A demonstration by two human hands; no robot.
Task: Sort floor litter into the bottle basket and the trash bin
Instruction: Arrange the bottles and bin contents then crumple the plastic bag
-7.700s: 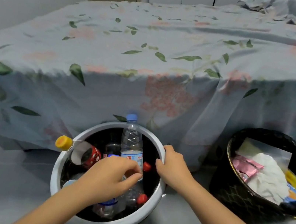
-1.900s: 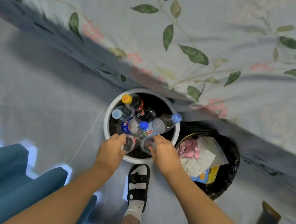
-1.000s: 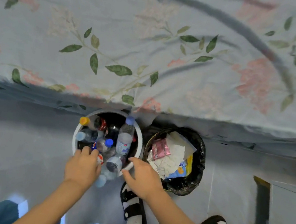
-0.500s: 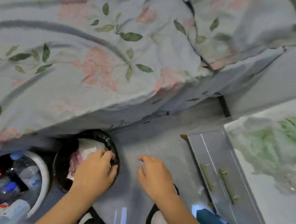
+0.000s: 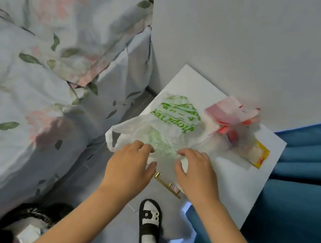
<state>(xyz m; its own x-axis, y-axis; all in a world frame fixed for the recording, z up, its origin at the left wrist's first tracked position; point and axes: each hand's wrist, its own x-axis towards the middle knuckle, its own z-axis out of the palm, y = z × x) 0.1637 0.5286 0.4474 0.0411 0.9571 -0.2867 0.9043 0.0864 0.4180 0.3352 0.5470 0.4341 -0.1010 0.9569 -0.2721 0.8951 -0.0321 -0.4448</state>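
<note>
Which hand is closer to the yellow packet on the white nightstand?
Right. The right hand rests on the white plastic bag with green print, left of the yellow packet; the left hand is farther left.

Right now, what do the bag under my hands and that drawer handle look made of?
Bag: thin white plastic film, apparently; crinkled, semi-sheer, green print. Drawer handle: looks like brushed brass-toned metal, given its gold sheen, though it could be coated.

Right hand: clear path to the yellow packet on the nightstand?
Probably yes. The right hand sits at the plastic bag; the yellow packet lies beyond it, uncovered on top, with nothing between.
</note>
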